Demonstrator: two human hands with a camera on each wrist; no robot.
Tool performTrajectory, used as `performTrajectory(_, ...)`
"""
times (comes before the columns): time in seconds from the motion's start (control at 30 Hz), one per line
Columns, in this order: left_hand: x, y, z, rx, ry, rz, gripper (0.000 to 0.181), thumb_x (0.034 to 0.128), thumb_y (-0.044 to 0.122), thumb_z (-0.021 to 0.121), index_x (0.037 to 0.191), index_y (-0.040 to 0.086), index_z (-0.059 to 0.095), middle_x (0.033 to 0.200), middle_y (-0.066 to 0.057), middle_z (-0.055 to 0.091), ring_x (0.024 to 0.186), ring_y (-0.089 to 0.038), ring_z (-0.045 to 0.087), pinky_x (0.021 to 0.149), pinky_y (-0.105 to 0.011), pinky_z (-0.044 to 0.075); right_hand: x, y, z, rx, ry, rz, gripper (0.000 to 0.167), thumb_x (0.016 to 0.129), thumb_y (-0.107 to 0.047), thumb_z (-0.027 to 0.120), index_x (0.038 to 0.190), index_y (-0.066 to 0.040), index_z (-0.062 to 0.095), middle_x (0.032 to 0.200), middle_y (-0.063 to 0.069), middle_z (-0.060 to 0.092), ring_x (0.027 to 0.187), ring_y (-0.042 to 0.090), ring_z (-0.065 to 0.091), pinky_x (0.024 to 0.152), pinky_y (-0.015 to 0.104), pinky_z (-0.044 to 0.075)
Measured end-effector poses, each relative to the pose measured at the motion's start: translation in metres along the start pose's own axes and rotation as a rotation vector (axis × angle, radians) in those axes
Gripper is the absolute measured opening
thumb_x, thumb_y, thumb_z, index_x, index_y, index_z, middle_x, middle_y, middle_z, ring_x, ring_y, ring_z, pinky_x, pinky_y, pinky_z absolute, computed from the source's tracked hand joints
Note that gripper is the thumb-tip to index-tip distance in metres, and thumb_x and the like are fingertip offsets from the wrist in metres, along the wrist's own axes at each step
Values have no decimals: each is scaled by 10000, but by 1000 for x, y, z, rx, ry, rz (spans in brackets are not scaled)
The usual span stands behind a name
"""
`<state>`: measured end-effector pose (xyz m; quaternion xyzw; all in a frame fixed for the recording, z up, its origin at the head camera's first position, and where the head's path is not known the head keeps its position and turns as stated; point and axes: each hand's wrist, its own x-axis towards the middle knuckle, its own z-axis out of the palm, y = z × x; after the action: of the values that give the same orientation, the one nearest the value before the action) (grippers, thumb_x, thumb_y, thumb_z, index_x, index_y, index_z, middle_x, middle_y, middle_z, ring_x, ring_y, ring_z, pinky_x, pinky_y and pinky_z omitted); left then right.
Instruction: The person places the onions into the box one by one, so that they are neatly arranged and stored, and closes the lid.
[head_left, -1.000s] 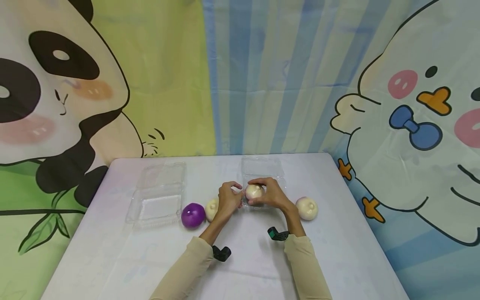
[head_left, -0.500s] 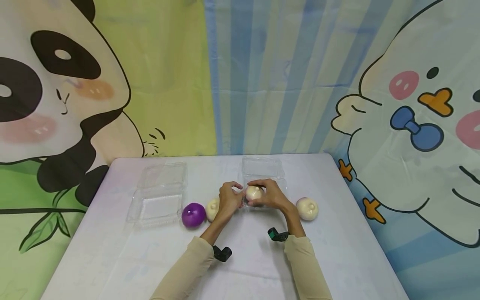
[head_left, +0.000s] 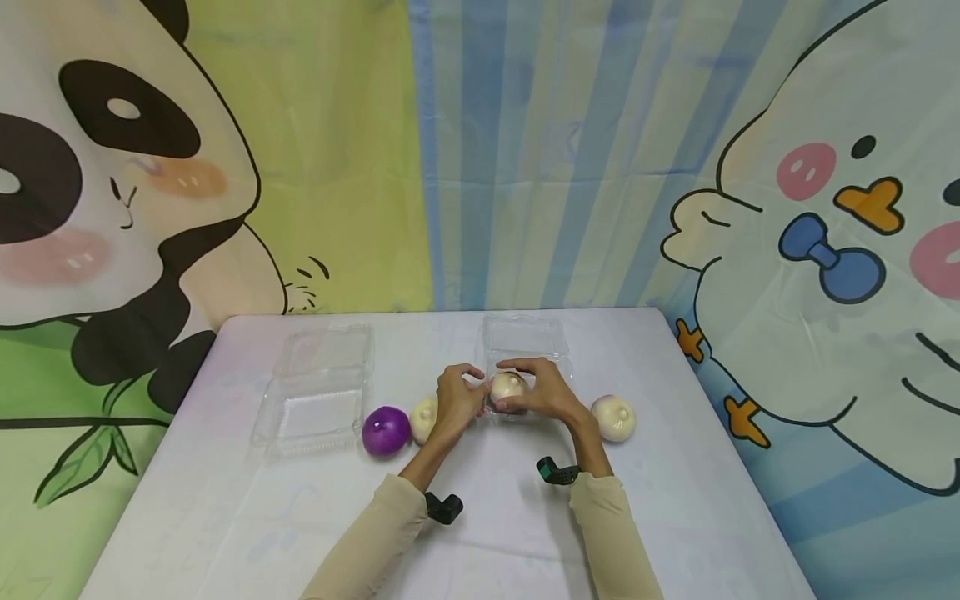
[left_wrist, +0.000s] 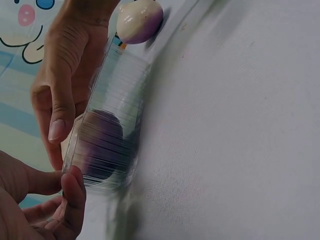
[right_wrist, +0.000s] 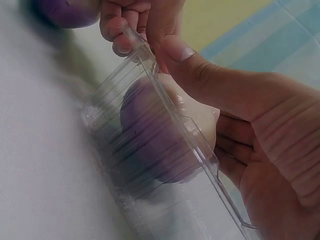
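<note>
On a white-covered counter (head_left: 712,500), viewed from a person's head cam, we see two bare hands, both busy. We find the left hand (head_left: 459,398) pinching the rim of a see-through plastic box (left_wrist: 120,82) btwn thumb & finger, at the box's left end. We find the right hand (head_left: 549,390) gripping an onion-shaped ball (head_left: 508,384), cream on top w/ purple below, thumb on the near side & fingers on the far side. That ball is partly down inside the box: from both wrist cams we see its purple half thru the ribbed near wall, w/ the cream part up by the rim. We can't tell if it touches the bottom. The box's lid (head_left: 527,336) lies open, away from the person.

Just left of the left hand & partly hidden, we spot a cream ball (head_left: 422,417), then next to it a glossy purple ball (head_left: 386,432). Farther left, a larger box (head_left: 321,417), also see-through, lies open too. Right of the right wrist we see one more ball (head_left: 615,418), cream w/ a purple underside.

Both arms wear beige sleeves (head_left: 375,533). For bkgd, we get a cartoon panda (head_left: 123,179) at left & a white cartoon bird (head_left: 817,358) at right.
</note>
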<state>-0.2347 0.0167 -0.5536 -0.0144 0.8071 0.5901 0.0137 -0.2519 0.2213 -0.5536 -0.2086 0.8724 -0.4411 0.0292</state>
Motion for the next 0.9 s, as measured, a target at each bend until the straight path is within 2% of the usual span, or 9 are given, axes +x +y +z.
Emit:
performTrajectory(0.23, -2, 1, -2, -15, 8, 9, 188, 950, 8, 790, 1103, -87, 732, 601, -161, 726, 385, -81, 572, 403, -215, 422, -2, -6, -2, -13, 44, -39, 673, 786, -208, 1004, 1381, -38, 738, 1417, 141, 750, 1409, 394, 647, 1205, 652, 470)
performTrajectory(0.5, -3, 2, 1, -21, -2, 10, 213, 950, -2, 788, 1127, -105, 731, 586, -161, 713, 373, -80, 559, 400, -211, 406, -20, -15, -14, 2, 142, -58, 674, 796, -208, 999, 1409, -116, 735, 1429, 103, 748, 1410, 368, 652, 1201, 640, 479)
performTrajectory(0.7, -2, 3, 0, -20, 7, -5, 203, 937, -13, 793, 1119, -86, 739, 588, -142, 717, 380, -84, 576, 400, -216, 430, -30, -19, -26, -16, 211, -63, 680, 813, -200, 989, 1428, -101, 717, 1452, 110, 734, 1419, 378, 644, 1199, 632, 484)
performTrajectory(0.9, -3, 3, 1, -24, -1, 0, 216, 945, -18, 787, 1134, -106, 730, 607, -168, 726, 388, -85, 578, 406, -214, 446, -45, -12, -40, -40, 287, -51, 689, 807, -166, 989, 1435, -98, 712, 1461, 131, 726, 1427, 409, 627, 1195, 667, 467)
